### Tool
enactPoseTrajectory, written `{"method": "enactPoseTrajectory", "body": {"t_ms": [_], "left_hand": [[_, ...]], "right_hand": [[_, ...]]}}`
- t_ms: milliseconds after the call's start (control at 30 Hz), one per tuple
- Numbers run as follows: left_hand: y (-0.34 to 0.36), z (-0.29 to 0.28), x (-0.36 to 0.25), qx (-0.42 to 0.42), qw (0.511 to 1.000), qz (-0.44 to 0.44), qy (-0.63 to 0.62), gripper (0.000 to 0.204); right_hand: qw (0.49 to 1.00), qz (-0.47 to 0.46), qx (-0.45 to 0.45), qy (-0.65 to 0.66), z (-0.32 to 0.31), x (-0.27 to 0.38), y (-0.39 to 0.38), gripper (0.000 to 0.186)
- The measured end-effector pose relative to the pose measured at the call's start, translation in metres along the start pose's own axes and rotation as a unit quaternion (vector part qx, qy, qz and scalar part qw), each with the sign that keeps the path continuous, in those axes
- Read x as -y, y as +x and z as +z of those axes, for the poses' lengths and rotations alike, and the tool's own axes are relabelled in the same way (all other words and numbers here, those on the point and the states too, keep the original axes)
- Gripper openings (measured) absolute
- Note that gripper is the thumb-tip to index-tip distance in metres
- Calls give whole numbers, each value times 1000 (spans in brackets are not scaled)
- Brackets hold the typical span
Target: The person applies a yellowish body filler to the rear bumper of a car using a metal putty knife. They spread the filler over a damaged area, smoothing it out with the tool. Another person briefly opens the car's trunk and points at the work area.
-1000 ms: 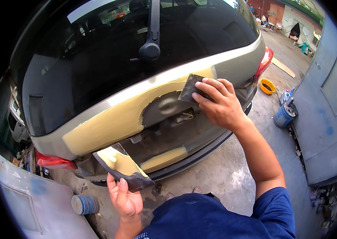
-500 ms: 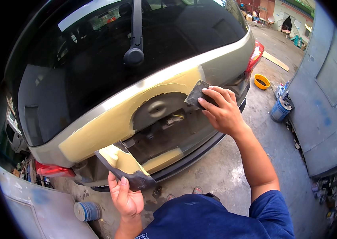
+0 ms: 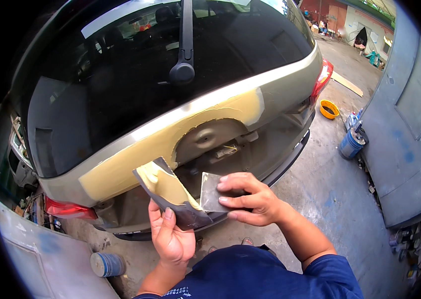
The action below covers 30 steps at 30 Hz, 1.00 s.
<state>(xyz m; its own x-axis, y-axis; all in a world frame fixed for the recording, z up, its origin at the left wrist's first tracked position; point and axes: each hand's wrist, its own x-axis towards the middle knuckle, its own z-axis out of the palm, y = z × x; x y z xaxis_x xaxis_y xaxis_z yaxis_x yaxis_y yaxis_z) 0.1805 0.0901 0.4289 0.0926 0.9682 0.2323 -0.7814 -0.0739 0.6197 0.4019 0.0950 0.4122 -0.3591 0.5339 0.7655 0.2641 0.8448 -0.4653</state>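
Note:
My left hand (image 3: 173, 234) grips the lower edge of a dark, curved palette (image 3: 185, 215), thumb in front. Creamy yellow body filler (image 3: 165, 185) lies thick across the palette's face. My right hand (image 3: 252, 202) pinches a thin grey flat spreader (image 3: 211, 192), fingers over its face; its left edge meets the palette's right side by the filler. Behind both hands stands the car's tailgate (image 3: 285, 82), with a broad smoothed band of yellow filler (image 3: 120, 167) around a bare arched recess (image 3: 210, 139). The palette and spreader hide part of the lower tailgate.
The rear wiper (image 3: 182, 60) hangs over the dark back window. Grey panels (image 3: 419, 114) stand at the right, beside a blue can (image 3: 351, 143) and a yellow basin (image 3: 328, 109). Another blue can (image 3: 107, 264) stands at lower left on the concrete floor.
My right hand has brought the spreader from the tailgate's upper right down and left to the palette. My left hand with the palette has shifted slightly up and right.

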Motion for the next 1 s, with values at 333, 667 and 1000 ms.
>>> {"method": "enactPoseTrajectory", "body": {"t_ms": [333,667,1000], "left_hand": [[-8,-27,-21,-4,998,44,41,44],[-14,-34,-18,-36,997,49,55,45],[-8,-21,-2,-43,997,34,60,44]], "right_hand": [[890,-110,28,-442,-6,-32,72,27],[866,-112,75,-481,-11,-52,89,34],[865,-43,73,-494,-67,-58,72,38]]}}
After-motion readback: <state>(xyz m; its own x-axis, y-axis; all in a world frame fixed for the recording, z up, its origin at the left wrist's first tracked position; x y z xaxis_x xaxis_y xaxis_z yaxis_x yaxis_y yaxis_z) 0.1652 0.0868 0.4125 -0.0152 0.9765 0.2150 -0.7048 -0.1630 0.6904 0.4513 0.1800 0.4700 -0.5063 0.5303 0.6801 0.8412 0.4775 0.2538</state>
